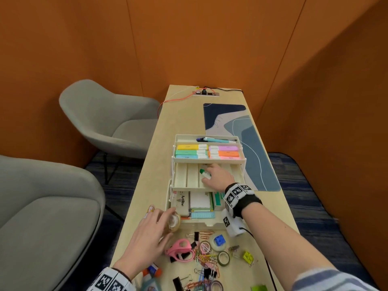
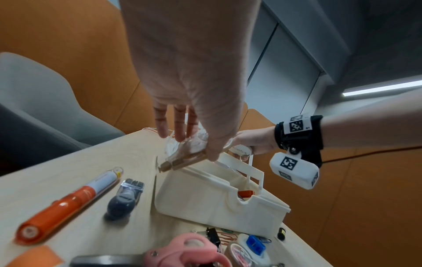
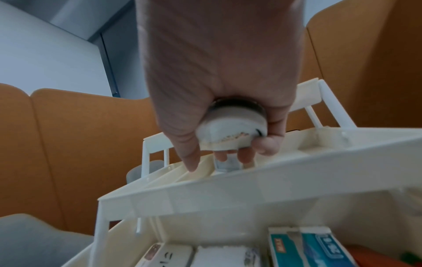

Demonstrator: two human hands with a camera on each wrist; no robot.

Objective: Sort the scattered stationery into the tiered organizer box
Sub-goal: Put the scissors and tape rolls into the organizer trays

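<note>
The cream tiered organizer box (image 1: 184, 188) stands open on the table, also seen in the left wrist view (image 2: 205, 198) and the right wrist view (image 3: 228, 186). My right hand (image 1: 206, 174) reaches into the middle tier and grips a small white bottle with a green cap (image 1: 204, 172) over a middle compartment. In the right wrist view the bottle's round base (image 3: 230, 130) sits between thumb and fingers. My left hand (image 1: 168, 223) pinches a clear tape roll (image 1: 174, 222) at the box's front left corner, shown too in the left wrist view (image 2: 189, 153).
Highlighters (image 1: 207, 153) fill the upper tier, pens (image 1: 216, 140) the top, notes and boxes (image 1: 199, 202) the bottom. Pink scissors (image 1: 180, 248), paper clips (image 1: 206, 261), tape rolls (image 1: 218, 242) and a glue stick (image 1: 152, 270) litter the near table. Grey chairs (image 1: 105, 118) stand left.
</note>
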